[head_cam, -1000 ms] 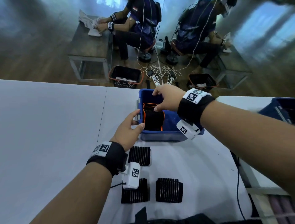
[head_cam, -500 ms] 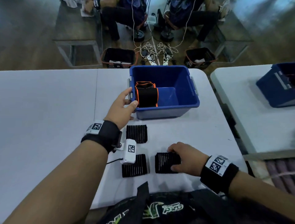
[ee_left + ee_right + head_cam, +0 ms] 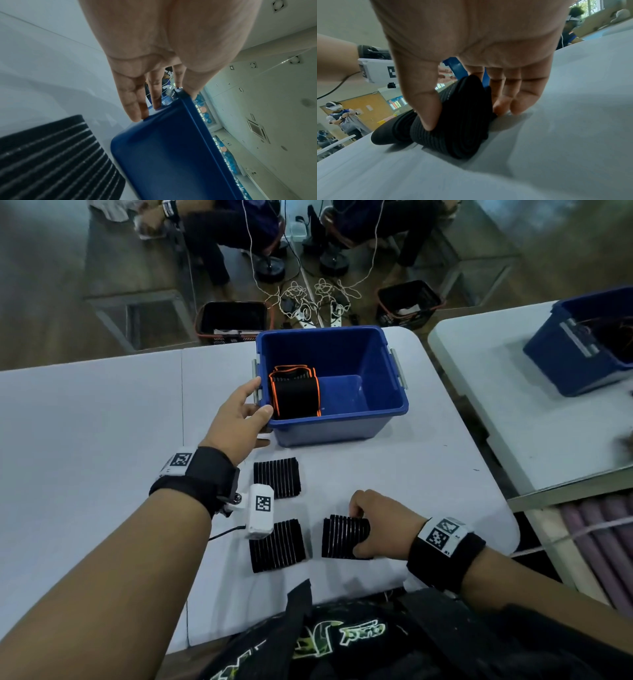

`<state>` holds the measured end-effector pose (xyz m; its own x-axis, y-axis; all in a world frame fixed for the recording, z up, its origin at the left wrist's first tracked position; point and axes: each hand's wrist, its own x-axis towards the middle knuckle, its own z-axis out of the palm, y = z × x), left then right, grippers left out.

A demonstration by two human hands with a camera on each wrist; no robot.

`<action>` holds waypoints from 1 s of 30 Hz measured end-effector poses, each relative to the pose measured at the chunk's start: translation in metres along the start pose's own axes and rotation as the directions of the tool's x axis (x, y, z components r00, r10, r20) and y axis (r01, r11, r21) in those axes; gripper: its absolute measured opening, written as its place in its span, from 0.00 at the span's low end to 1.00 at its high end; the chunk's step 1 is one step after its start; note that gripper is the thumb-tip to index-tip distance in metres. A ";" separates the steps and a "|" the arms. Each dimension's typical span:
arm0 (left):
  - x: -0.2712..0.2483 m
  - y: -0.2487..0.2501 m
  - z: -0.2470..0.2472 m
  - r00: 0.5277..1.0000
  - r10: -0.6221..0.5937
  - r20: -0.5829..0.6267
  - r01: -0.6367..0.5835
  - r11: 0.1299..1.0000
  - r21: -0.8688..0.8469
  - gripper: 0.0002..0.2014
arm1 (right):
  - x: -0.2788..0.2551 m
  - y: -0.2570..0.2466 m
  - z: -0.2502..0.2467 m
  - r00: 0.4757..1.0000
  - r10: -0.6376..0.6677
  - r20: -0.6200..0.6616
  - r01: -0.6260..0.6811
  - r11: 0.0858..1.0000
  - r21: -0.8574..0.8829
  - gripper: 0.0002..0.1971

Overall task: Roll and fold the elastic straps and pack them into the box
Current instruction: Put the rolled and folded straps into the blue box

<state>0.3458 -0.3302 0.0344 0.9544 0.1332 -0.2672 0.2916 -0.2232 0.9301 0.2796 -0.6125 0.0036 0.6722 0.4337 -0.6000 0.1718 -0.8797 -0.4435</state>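
The blue box (image 3: 329, 433) stands mid-table with black straps with orange edging (image 3: 296, 392) packed against its left wall. My left hand (image 3: 253, 402) holds the box's near-left corner, thumb over the rim and fingers (image 3: 137, 105) straight along the outer wall of the box (image 3: 171, 155). Three folded black ribbed straps lie in front of the box: one behind my left wrist (image 3: 276, 481), one near left (image 3: 277, 546), one near right (image 3: 342, 537). My right hand (image 3: 373, 522) grips the near-right strap (image 3: 457, 128), thumb (image 3: 423, 108) on one side, fingers on the other.
A second blue box (image 3: 582, 354) sits on a neighbouring white table at the right. Past the far table edge are black baskets (image 3: 233, 320), cables and seated people. The table's near edge lies just behind the straps.
My right hand left the box, came down to the near-right strap and now grips it. My left hand has stayed at the box's corner.
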 end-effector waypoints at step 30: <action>-0.029 0.002 0.045 0.989 0.018 0.150 -0.028 0.997 0.066 0.26 | 0.034 -0.019 -0.213 0.992 0.106 -0.062 -0.123 0.896 -0.427 0.18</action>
<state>0.3219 -0.3779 0.0325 0.9583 -0.0173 -0.2853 0.2682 -0.2905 0.9185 0.4527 -0.6226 0.1332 0.7302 0.3250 -0.6010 0.3792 -0.9245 -0.0393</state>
